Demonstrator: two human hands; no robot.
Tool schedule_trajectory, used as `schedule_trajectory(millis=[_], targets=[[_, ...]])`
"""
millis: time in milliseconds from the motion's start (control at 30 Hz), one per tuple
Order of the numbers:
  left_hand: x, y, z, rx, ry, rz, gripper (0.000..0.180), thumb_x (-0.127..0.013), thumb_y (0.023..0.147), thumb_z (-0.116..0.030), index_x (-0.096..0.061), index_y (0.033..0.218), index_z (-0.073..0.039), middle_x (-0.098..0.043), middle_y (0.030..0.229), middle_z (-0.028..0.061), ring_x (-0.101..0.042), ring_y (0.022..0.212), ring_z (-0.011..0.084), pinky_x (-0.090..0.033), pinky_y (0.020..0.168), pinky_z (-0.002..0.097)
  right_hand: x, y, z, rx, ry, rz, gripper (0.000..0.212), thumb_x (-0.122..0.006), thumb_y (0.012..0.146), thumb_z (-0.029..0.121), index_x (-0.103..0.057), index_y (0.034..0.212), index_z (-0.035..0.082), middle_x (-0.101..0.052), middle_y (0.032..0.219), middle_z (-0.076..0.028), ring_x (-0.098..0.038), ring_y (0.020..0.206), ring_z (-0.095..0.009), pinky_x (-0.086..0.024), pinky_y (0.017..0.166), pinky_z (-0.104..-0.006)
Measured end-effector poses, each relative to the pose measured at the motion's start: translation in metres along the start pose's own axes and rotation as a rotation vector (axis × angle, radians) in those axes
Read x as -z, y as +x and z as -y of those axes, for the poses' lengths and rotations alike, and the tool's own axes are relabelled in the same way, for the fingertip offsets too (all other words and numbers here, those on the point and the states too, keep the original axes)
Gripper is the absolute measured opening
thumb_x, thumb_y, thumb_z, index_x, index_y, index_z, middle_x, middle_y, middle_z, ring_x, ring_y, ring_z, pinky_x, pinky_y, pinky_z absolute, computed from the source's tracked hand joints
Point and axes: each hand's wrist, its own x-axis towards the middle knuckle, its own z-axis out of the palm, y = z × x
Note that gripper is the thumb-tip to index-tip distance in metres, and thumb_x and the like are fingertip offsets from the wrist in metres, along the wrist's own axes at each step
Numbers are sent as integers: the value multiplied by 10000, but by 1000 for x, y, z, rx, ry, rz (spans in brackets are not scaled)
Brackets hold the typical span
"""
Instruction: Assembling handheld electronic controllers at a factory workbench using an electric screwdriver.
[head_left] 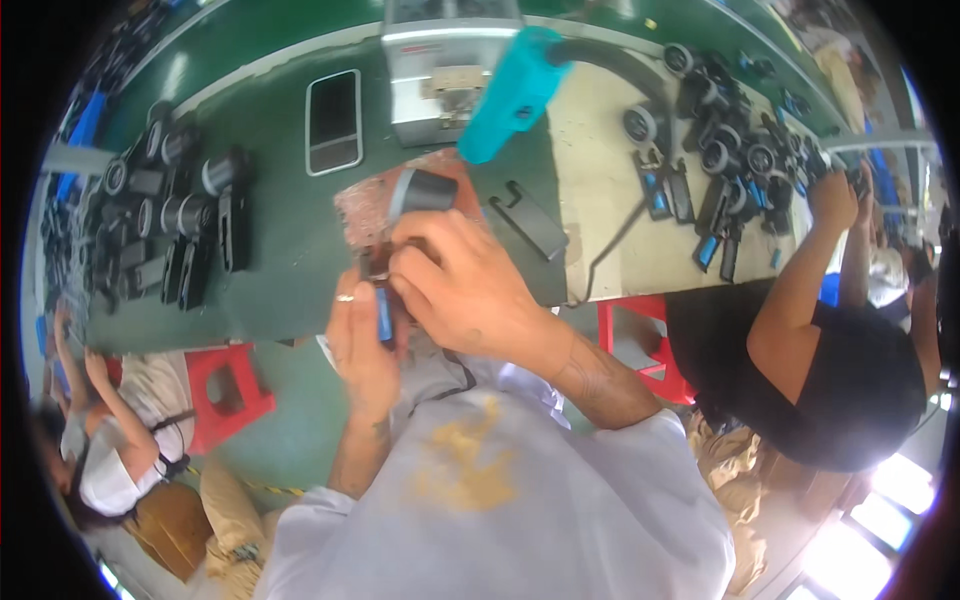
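Between my hands is a handheld device with a black cup-shaped head [430,192], a grey ring and a dark handle. A blue cylindrical part [384,314] shows in the handle. My left hand [362,335], a ring on one finger, is closed round the handle from below. Above it, the curled fingers of my right hand [455,275] grip the device where handle and head meet; their tips are partly hidden. Under the head lies a worn reddish mat [362,208]. A loose black handle shell [530,222] rests to the right of my right hand.
A teal tool [515,95] with a black cable stands beside a metal machine [440,80]. A phone [334,125] lies left of it. Similar black devices pile up at left [170,215] and right [725,150]. A co-worker's arm [805,270] reaches over the right pile. Red stools [225,395] stand below.
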Motion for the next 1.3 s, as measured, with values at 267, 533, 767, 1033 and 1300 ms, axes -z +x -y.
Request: schedule_trajectory(millis=[267, 533, 767, 1033, 1300], targets=[[4, 5, -6, 65, -255, 119, 512, -364, 1096, -318, -470, 1476, 9, -608, 1253, 168, -601, 583, 188, -493, 464, 312, 27, -53, -31, -399, -108, -53, 328, -660, 875, 48, -636, 1202, 42, -606, 1108, -136, -594, 988, -352, -499, 852, -450], [8, 8, -12, 66, -225, 168, 440, -575, 1042, -153, -489, 1448, -7, -636, 1240, 159, -635, 641, 153, -558, 529, 291, 23, -63, -42, -282, -208, 31, 262, -748, 818, 46, -563, 1002, 30, -579, 1028, -155, -582, 945, -350, -492, 805, -454], [15, 9, -19, 38, -79, 100, 401, -546, 1049, -125, -526, 1432, -6, -662, 1190, 135, -667, 777, 175, -568, 656, 299, 43, -60, -20, -582, -232, -112, 309, -589, 908, -44, -607, 1207, 30, -575, 1016, -193, -629, 828, -362, -514, 676, -446], [22, 14, -15, -43, 138, 122, 352, -565, 1034, -102, -586, 1377, -25, -709, 1088, 82, -622, 758, 105, -516, 623, 252, 31, -26, 21, -169, -217, -6, 148, -754, 872, 131, -691, 988, 63, -603, 825, -52, -578, 745, -269, -475, 628, -385], [21, 13, -17, -134, 372, 51, 326, -633, 973, -110, -647, 1279, 1, -730, 1026, 148, -690, 844, 212, -546, 768, 339, 26, 5, 25, -38, -300, -18, 158, -769, 850, 98, -724, 994, 50, -600, 804, -47, -536, 709, -251, -423, 594, -386]])
